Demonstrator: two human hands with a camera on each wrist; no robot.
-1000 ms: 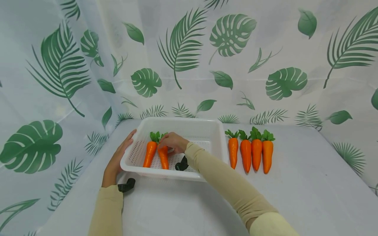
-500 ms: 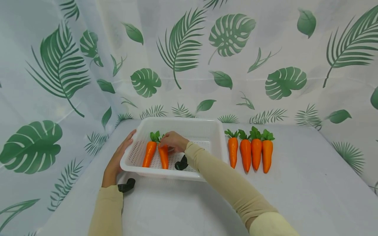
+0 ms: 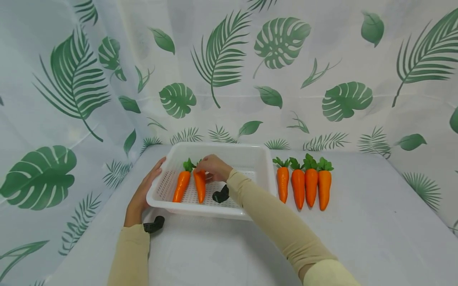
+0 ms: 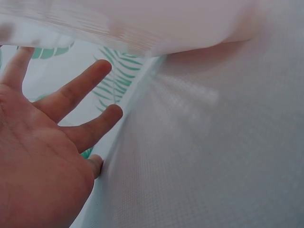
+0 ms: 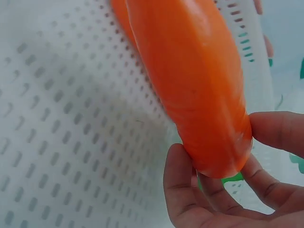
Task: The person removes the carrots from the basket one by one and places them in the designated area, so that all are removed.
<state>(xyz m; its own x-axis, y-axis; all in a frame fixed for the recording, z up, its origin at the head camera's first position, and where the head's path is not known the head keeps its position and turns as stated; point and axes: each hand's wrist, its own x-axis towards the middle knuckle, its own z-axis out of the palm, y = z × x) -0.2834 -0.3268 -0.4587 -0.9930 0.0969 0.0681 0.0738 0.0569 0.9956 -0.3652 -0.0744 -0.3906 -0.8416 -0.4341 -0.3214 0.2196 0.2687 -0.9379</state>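
My right hand [image 3: 213,167] reaches into a white plastic basket [image 3: 214,212] and grips an orange carrot [image 3: 199,186] near its leafy top. In the right wrist view, thumb and fingers close on either side of the thick end of the carrot [image 5: 194,85], and its green leaves are mostly hidden behind the fingers. A second carrot [image 3: 181,186] lies just left of it inside the basket. My left hand [image 3: 146,190] rests along the basket's left side. In the left wrist view that hand [image 4: 47,137] has its fingers straight and spread, close under the basket wall.
Several carrots [image 3: 310,186] lie side by side on the white table [image 3: 375,222], right of the basket. Dark camera mounts sit at both wrists. A leaf-patterned curtain [image 3: 229,107] hangs behind and at the left, close to the basket.
My right hand has risen slightly with the carrot, whose tip now stands a little higher in the head view. The left hand and the basket stay in place.
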